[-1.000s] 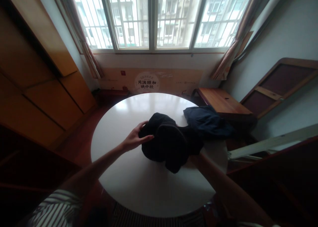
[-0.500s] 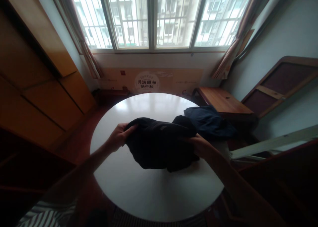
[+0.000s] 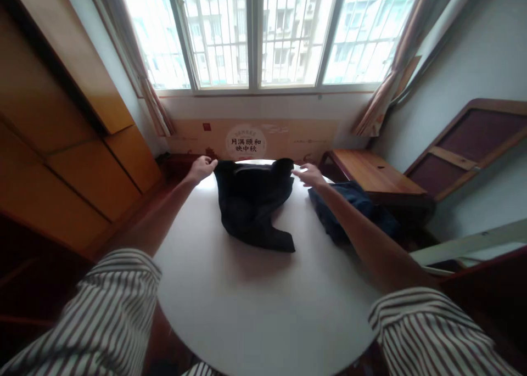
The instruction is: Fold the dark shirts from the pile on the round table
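A black garment (image 3: 253, 203) hangs over the far part of a round white table (image 3: 263, 304), its lower end resting on the tabletop. My left hand (image 3: 201, 168) is closed on the garment's upper left corner. My right hand (image 3: 309, 175) pinches its upper right corner, with the other fingers partly spread. Both arms are stretched out, in striped sleeves. A second, dark blue garment (image 3: 349, 214) lies crumpled on the table's right side, under my right forearm.
A wooden side table (image 3: 370, 173) stands right of the round table. Wooden cabinets (image 3: 74, 162) line the left wall. A printed cardboard panel (image 3: 251, 139) leans below the barred window (image 3: 263, 33). A framed wooden board (image 3: 473, 145) leans on the right wall.
Both hands have lifted the black garment from the table's middle and carried it toward the far edge, pulling it wider between them. The view has tipped forward.
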A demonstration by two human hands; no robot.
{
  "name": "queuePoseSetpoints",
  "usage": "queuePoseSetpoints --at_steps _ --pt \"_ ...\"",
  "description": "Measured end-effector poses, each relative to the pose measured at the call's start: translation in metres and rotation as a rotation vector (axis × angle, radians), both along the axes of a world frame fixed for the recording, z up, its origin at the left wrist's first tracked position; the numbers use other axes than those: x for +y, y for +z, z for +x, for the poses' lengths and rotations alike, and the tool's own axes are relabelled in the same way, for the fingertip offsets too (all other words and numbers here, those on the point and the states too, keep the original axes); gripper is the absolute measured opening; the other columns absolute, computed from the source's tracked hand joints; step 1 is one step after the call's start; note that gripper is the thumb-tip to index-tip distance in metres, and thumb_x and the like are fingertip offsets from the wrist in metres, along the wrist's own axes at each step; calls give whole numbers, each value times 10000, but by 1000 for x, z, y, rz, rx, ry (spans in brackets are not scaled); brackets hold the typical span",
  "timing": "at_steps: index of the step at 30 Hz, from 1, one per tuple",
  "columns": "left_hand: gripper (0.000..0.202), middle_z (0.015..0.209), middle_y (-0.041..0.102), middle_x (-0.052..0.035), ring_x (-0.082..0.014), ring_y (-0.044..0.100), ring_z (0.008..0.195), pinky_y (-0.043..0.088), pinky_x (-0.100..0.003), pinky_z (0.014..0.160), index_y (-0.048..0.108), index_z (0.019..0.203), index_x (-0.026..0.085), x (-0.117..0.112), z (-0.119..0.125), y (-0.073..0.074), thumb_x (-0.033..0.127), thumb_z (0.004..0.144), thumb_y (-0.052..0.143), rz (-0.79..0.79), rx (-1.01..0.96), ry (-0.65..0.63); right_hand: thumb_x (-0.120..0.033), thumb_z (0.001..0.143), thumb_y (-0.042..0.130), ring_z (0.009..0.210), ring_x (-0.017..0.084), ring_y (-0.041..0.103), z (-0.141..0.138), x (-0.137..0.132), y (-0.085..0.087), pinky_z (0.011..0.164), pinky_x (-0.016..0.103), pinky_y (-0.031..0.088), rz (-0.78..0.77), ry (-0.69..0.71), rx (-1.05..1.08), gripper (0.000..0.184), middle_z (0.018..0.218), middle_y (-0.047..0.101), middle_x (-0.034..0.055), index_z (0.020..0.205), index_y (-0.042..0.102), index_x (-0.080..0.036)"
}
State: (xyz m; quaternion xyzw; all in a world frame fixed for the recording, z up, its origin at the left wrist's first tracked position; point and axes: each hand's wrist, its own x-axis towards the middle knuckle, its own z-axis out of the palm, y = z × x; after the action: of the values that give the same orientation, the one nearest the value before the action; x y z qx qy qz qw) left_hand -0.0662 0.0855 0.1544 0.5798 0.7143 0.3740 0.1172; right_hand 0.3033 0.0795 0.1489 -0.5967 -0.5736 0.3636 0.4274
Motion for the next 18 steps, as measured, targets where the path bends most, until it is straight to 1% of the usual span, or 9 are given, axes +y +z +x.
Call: queuePoseSetpoints --at_steps 3,4,5,6,8,10,12,15,18 --pt "450 969 735 -141 -266 684 949 498 -282 747 688 1001 103 -24 10 -53 517 835 630 -257 146 -59 -470 669 841 527 148 541 -7 -34 -49 541 271 459 -26 99 -88 409 559 551 -6 837 631 -161" --pt "489 968 737 -152 -289 685 957 499 -293 743 692 992 102 -35 14 -69 551 803 651 -327 188 -79 -470 663 844 533 154 548 -10 -47 -65 556 273 458 -16 157 -119 409 549 547 -15 859 646 -172" --pt "520 975 737 -164 -309 686 962 500 -303 740 695 983 102 -45 18 -82 574 768 675 -370 223 -97 -479 676 831 535 156 551 -14 -61 -79 567 273 456 9 242 -164 425 547 541 -27 927 656 -184" --pt "531 982 737 -173 -322 688 958 500 -311 737 701 969 106 -54 22 -93 583 737 698 -387 247 -119 -485 690 818 533 154 549 -18 -73 -90 573 272 453 28 326 -210 462 545 533 -41 1010 654 -196" --pt "485 958 743 -168 -317 698 913 501 -315 719 716 926 128 -66 30 -107 564 714 721 -345 252 -183 -490 724 785 530 145 534 -28 -92 -105 570 265 439 57 483 -296 553 557 516 -63 1171 615 -213" --pt "399 883 749 -138 -284 704 839 501 -306 694 726 891 157 -71 36 -111 526 740 708 -264 222 -233 -470 756 754 538 130 508 -37 -102 -109 552 248 412 57 599 -319 598 584 502 -71 1263 573 -211" --pt "344 838 746 -117 -256 699 800 503 -299 690 727 889 172 -72 38 -109 493 775 680 -206 202 -245 -431 795 713 536 110 460 -42 -106 -104 524 229 372 47 682 -268 576 600 465 -79 1296 551 -198" --pt "338 865 738 -115 -235 688 796 509 -302 714 711 898 164 -74 25 -101 482 813 634 -93 169 -189 -393 846 652 502 82 358 -32 -114 -85 462 204 286 7 709 -91 493 597 382 -93 1279 542 -184" --pt "371 860 723 -111 -223 674 762 510 -296 669 684 853 157 -88 -2 -88 517 818 602 66 43 -92 -431 881 631 459 63 314 -2 -140 -60 401 190 229 -114 724 103 475 619 400 -91 1281 514 -204"
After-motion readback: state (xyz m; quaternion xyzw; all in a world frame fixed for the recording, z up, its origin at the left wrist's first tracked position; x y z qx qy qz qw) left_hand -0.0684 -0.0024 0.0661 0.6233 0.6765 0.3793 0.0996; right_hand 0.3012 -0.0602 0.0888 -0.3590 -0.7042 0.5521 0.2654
